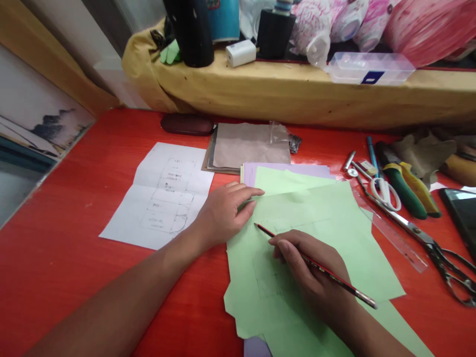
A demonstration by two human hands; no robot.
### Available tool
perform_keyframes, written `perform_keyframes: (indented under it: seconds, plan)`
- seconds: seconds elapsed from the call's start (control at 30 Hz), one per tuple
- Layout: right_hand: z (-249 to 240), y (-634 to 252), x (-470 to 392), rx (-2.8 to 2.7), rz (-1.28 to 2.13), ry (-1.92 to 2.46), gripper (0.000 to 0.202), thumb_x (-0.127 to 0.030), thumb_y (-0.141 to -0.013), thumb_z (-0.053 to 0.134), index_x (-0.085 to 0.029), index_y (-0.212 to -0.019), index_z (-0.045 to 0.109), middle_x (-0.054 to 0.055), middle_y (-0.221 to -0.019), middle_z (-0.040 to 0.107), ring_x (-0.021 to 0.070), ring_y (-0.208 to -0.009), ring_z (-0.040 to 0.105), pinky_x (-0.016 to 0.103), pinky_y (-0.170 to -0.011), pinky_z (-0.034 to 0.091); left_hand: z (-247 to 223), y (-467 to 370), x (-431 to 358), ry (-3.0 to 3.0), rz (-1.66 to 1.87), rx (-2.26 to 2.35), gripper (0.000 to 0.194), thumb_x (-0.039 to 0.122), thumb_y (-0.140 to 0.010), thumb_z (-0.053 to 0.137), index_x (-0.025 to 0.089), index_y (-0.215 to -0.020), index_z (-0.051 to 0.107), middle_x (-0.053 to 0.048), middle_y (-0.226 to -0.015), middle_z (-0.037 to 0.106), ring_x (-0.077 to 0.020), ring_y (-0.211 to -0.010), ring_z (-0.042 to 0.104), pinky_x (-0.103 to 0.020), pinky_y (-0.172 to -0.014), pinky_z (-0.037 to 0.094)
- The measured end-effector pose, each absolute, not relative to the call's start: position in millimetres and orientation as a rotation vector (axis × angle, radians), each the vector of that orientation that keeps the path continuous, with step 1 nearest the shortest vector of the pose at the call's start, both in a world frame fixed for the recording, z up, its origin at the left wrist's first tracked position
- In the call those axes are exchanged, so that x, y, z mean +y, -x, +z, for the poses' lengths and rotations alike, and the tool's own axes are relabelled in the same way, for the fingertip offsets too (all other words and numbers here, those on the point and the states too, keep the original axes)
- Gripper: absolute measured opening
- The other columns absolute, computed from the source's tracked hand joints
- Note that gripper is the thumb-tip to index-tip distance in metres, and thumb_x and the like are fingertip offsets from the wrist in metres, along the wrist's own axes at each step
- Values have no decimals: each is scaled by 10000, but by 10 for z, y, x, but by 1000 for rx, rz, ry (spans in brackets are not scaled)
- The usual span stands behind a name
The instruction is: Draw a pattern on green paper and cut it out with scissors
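Note:
My right hand (pixel 312 265) grips a dark pencil with red stripes (pixel 334 278), its tip touching or just above a green sheet of paper (pixel 327 203). Faint pencil lines run across that sheet. Flat on the upper left edge of the green paper lies my left hand (pixel 230 208), fingers stretched out, with nothing held. To its left is a creased white sheet (pixel 137 203) bearing a hand-drawn diagram with small writing. More green and purple sheets (pixel 290 171) stick out from under the top one.
Right of the paper lie a clear ruler (pixel 399 238), large scissors (pixel 420 233), white-handled scissors (pixel 386 194), green-yellow pliers (pixel 405 183) and a phone (pixel 461 213). Behind are grey sheets (pixel 245 144) and a dark red case (pixel 188 124). A cloth-covered ledge (pixel 260 94) holds a black bottle (pixel 191 29).

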State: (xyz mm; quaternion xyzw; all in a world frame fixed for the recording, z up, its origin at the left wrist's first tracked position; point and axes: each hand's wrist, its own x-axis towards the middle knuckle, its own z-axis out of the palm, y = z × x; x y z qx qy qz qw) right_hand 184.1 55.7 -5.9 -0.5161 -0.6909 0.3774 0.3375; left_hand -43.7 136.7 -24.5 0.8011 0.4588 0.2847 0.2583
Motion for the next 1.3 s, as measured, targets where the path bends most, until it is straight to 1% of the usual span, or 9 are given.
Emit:
perform_keyframes:
  seconds: [0.23,0.43,0.6,0.77,0.93,1.1,1.3]
  plan:
    - [-57,-1846,547,-1748,1007,1323,248,-340,-1115,609,-252,-987,803,20,-782,789,196,-686,739,288,-683,595,-246,429,1378,-2148,804,1233,292,207,-1042,571,214,-1253,772,-60,-1150,847,-241,-1047,763,-420,-934,616]
    - [-18,-1849,555,-1516,1064,1314,279,-351,-1116,619,-236,-953,813,9,-725,745,170,-623,680,264,-591,557,-267,428,1393,-2085,791,1275,295,214,-1027,590,226,-1250,782,-61,-1166,845,-242,-1058,777,-413,-946,625]
    - [4,-1839,558,-1427,1106,1296,288,-359,-1113,623,-225,-935,804,6,-717,729,160,-624,657,264,-599,546,-301,423,1395,-2093,826,1281,311,220,-1027,581,228,-1263,783,-52,-1151,844,-234,-1039,771,-422,-1024,603]
    - [-32,-1832,554,-1373,1125,1254,304,-400,-1107,635,-215,-929,799,13,-717,724,169,-626,645,281,-608,540,-271,408,1394,-2042,761,1334,340,234,-1004,587,230,-1273,795,-39,-1065,835,-239,-1016,759,-400,-996,596]
    - [-65,-1830,554,-1358,1123,1237,329,-450,-1102,645,-221,-922,797,16,-718,726,172,-632,644,285,-618,536,-226,403,1381,-2010,735,1359,361,249,-999,586,212,-1288,799,-51,-1048,820,-247,-1019,744,-380,-955,573]
    - [-54,-1832,545,-1352,1109,1231,344,-472,-1099,646,-223,-914,796,19,-719,717,177,-636,638,296,-624,537,-228,402,1362,-1989,745,1365,363,257,-1003,579,222,-1290,798,-44,-1019,812,-241,-978,736,-373,-908,564]
    - [-81,-1852,538,-1326,1125,1197,356,-485,-1095,643,-222,-913,800,18,-713,718,180,-632,645,296,-616,542,-262,388,1353,-2015,771,1371,358,236,-993,578,216,-1270,803,-53,-1030,813,-246,-996,736,-382,-937,563]
